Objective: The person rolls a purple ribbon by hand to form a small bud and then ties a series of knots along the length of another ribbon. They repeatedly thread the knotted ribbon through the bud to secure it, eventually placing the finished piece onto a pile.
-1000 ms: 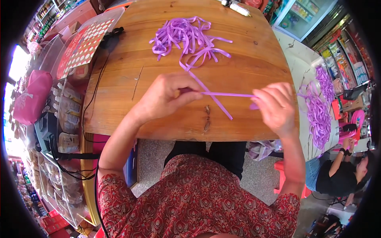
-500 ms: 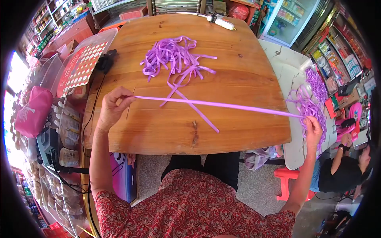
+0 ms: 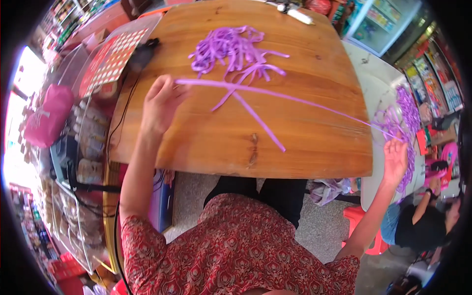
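Note:
A long purple ribbon stretches across above the wooden table, from one hand to the other. My left hand, raised over the table's left side, is closed on one end, where the strip looks blurred. At the right, above a white marble-patterned surface, my right hand pinches the ribbon's other end at its fingertips. Farther back on the wood lies a tangled heap of purple ribbon, with a loose ribbon tail running toward me. Beside my right hand is another purple ribbon pile.
The wooden table fills the middle. A white stick-shaped tool lies at its far edge. Packed goods and a pink pouch crowd the left. A red stool stands at lower right, near another person.
The view has shifted, so the table sits higher. My left hand has turned, and the thin stick seen by it earlier no longer shows. The ribbon now sags and twists slightly between my hands.

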A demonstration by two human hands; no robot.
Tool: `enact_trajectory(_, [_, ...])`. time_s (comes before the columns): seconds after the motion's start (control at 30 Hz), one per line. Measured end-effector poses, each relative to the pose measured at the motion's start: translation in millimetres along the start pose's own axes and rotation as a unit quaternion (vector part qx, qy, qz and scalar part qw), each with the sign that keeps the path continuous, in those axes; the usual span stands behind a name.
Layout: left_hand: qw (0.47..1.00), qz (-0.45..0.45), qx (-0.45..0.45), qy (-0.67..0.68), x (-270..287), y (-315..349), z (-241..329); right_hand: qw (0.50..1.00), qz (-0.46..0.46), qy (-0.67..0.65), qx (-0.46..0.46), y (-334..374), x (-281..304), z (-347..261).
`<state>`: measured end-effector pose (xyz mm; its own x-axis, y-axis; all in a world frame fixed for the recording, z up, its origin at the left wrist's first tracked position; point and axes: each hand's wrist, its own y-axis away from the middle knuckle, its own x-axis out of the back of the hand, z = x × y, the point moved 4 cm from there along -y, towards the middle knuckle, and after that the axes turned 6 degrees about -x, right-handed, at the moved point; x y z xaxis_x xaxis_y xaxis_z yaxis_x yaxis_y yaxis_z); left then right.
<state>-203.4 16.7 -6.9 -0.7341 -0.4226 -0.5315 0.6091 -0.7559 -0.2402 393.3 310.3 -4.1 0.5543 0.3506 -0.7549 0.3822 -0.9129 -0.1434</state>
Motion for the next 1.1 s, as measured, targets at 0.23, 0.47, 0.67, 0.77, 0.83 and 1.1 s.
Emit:
enact_trajectory(0.23, [0.956, 0.063, -0.011, 0.286, -27.5, -12.4, -32.5, 0.975, 0.011, -0.221, 0.034, -10.7, -8.7, 14.8])
enact_trajectory(0.47, [0.996, -0.035, 0.006, 0.082, -79.4, 6.1, -41.9, 0.995, -0.011, -0.098, 0.02, -16.2, -21.4, 47.9])
enact_trajectory(0.67, [0.988, -0.145, 0.039, 0.044, -115.6, 25.0, -53.9, 0.934, -0.039, 0.351, 0.047, -2.5, -156.5, 132.4])
enact_trajectory(0.77, [0.987, -0.153, 0.053, 0.014, -130.5, 30.9, -56.4, 0.909, -0.112, 0.399, 0.045, 4.1, -193.6, 166.1])
enact_trajectory(0.83, [0.988, -0.142, 0.065, 0.004, -141.1, 35.0, -56.2, 0.903, -0.128, 0.406, 0.056, 9.3, -210.0, 179.0])
enact_trajectory(1.1, [0.984, -0.143, 0.103, 0.01, -153.6, 49.5, -62.5, 0.877, -0.212, 0.416, 0.114, 16.6, -244.5, 200.8])
